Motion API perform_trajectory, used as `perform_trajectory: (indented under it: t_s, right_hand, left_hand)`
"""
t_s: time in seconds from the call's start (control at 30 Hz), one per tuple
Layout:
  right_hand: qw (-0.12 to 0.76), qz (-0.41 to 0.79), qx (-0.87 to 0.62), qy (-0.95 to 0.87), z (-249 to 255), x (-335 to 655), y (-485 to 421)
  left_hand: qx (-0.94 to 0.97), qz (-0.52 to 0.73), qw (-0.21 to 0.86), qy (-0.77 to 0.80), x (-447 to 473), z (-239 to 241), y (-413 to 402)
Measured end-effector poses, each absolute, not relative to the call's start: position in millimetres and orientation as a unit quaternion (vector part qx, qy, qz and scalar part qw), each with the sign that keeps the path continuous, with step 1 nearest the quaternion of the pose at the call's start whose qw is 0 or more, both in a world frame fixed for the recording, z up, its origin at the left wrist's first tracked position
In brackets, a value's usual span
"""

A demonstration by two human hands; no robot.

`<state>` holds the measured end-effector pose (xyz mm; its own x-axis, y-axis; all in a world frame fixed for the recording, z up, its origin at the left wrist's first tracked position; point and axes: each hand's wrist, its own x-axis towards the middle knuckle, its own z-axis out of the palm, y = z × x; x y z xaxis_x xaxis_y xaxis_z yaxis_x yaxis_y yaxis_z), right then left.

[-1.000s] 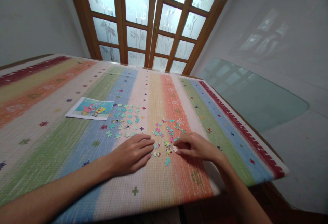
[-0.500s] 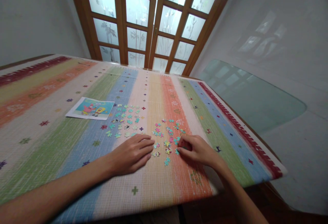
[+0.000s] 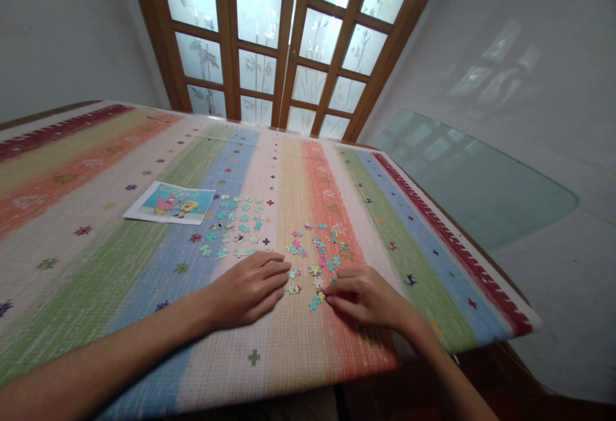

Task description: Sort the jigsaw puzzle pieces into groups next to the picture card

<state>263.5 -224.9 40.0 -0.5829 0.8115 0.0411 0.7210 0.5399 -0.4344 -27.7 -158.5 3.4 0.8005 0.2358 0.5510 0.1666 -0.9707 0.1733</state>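
My left hand (image 3: pixel 255 287) lies flat on the tablecloth with its fingers stretched out and together. Its fingertips are beside a few small jigsaw pieces (image 3: pixel 293 289). My right hand (image 3: pixel 368 296) is closed in a pinch at the right edge of the loose pile. At its fingertips is a yellowish puzzle piece (image 3: pixel 321 295), partly covered by the thumb and finger. A turquoise piece (image 3: pixel 314 304) lies right beside that one. More loose pink, yellow and turquoise pieces (image 3: pixel 319 248) are scattered just beyond both hands.
Rows of spaced-out pieces (image 3: pixel 244 218), mostly turquoise and pale green, lie left of the pile. A creased picture sheet (image 3: pixel 176 204) with two cartoon figures is further left. The striped tablecloth (image 3: pixel 298 350) covers the table, whose near edge drops off below my arms.
My right hand has moved down and slightly left, from the pile's right side to the yellowish piece near its bottom. My left hand has stayed in place.
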Motion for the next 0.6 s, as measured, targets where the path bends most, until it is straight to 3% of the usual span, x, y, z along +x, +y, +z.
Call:
perform_trajectory:
  t_s: [0.2, 0.6]
  right_hand:
    - [0.141, 0.195, -0.479, -0.844, 40, 263, -224]
    - [0.065, 0.218, -0.442, -0.868, 45, 257, -202]
  left_hand:
    - [0.949, 0.291, 0.055, 0.106, -28, 3, -159]
    - [0.949, 0.292, 0.059, 0.106, -28, 2, -158]
